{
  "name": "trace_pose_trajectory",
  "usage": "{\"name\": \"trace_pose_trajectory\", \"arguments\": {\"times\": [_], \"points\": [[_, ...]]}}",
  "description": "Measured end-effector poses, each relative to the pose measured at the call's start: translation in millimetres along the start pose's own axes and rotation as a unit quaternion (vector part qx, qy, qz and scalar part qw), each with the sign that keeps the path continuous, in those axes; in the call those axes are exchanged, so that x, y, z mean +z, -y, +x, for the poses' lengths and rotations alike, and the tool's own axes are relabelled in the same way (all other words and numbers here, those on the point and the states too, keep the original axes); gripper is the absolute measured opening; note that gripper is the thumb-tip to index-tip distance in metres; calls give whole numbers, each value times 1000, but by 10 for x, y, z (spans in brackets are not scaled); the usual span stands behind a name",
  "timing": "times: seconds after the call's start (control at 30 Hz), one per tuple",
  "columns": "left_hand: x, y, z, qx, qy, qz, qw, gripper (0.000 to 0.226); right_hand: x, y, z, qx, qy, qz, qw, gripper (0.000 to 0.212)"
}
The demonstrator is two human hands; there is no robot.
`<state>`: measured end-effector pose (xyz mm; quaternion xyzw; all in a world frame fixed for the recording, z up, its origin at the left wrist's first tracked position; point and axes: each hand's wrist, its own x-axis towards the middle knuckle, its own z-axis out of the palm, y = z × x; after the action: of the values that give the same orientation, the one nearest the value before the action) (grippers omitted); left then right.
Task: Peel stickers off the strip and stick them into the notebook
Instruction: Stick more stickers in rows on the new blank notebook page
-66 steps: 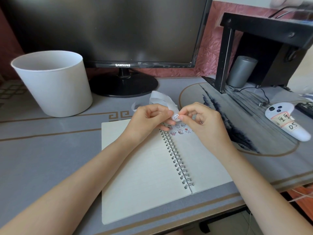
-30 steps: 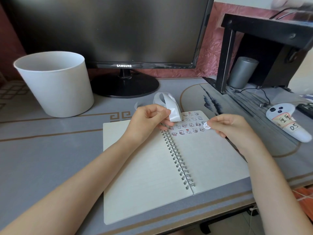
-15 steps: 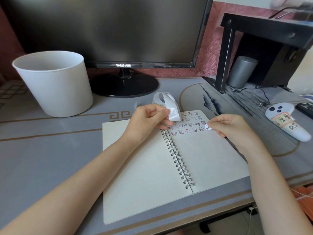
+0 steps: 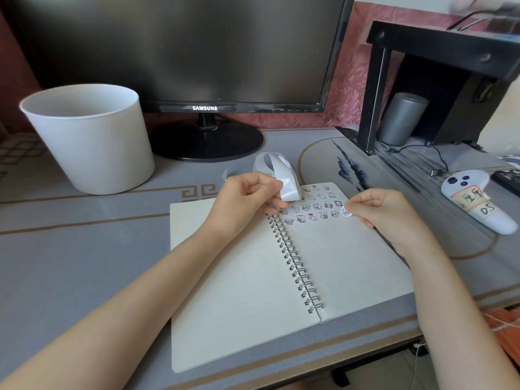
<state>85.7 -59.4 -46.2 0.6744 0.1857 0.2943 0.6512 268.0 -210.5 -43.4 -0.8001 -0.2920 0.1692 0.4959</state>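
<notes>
Since the earlier frame, the hands have parted, so the peel looks finished. At left, the left hand [image 4: 242, 198] pinches the curling white strip [image 4: 287, 187] over the open notebook [image 4: 351, 263]. Further right, a round sticker [image 4: 346, 211] sits at the end of the lowest sticker row, pinched by the right hand [image 4: 385, 212]. Pressing it flat seems next, though contact with the page is unclear.
</notes>
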Motion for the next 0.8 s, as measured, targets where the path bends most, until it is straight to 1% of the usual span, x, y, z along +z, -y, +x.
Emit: {"name": "trace_pose_trajectory", "arguments": {"times": [0.4,0.7,0.8], "points": [[-2,6,1,0,-4,6,1000,17,26,-13,28,-5,-5,-26,1000,2],[-4,12,4,-1,-3,6,1000,16,45,-37,34,-28,-28,-74,997,4],[-6,15,6,-1,-3,6,1000,17,33,-54,33,-28,-27,-73,997,10]]}}
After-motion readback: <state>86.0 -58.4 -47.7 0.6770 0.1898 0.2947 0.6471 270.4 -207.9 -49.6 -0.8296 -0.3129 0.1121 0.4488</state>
